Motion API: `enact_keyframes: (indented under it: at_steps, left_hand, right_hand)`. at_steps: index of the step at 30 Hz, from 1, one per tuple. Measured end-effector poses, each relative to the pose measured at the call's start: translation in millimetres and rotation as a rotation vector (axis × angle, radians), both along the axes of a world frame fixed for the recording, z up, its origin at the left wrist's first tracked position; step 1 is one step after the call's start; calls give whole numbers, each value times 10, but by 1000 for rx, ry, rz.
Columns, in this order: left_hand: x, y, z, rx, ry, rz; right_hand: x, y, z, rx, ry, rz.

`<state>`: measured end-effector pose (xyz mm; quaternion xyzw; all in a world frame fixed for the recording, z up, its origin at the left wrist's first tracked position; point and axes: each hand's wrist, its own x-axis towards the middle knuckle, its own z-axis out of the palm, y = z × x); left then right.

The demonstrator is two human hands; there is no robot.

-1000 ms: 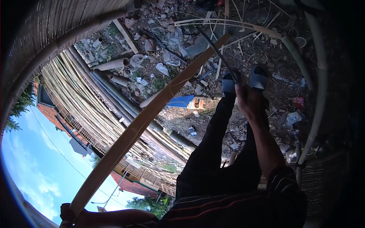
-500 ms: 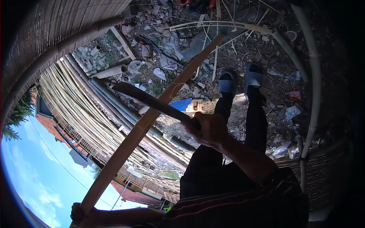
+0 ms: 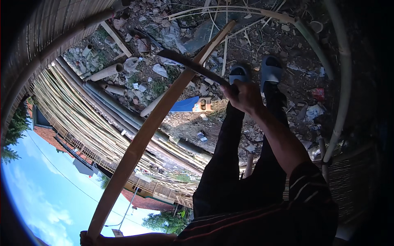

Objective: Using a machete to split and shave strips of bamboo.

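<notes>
A long, flat strip of bamboo [image 3: 141, 137] runs slanting from the lower left up to the ground at the top middle. My left hand [image 3: 91, 239] is closed around its near end at the lower edge; most of its fingers are cut off or in shade. My right hand [image 3: 247, 96] grips the handle of a machete [image 3: 176, 57] with a dark, broad blade. The blade lies across the strip, toward its far end, and seems to touch it. Past the blade, the strip narrows to a thin, pale end.
A handsaw with a blue blade [image 3: 183, 105] lies on the littered ground. Bundled bamboo poles [image 3: 98, 119] stretch along the left. Split bamboo strips [image 3: 242, 9] are scattered at the top. A curved pole [image 3: 341, 82] stands at the right. My sandalled feet [image 3: 271, 69] are near the machete.
My right hand and the machete have moved up and right, farther along the strip. The view has shifted, and my left hand sits lower at the picture's edge, still holding the strip.
</notes>
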<state>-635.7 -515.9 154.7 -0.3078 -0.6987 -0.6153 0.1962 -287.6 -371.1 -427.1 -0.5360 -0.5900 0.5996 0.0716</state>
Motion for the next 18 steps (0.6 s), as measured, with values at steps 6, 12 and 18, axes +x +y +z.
enact_keyframes:
  at_steps: [6,12,18]
  left_hand:
    - [43,2,246,15,48,87]
    - [-35,128,88,54,44,127]
    - [-197,353,106,-20,28,125]
  right_hand:
    - [46,59,-65,289,228,202]
    - [150,390,-778,129,-20,127]
    - [537,488,-1719,-86,-289,-36]
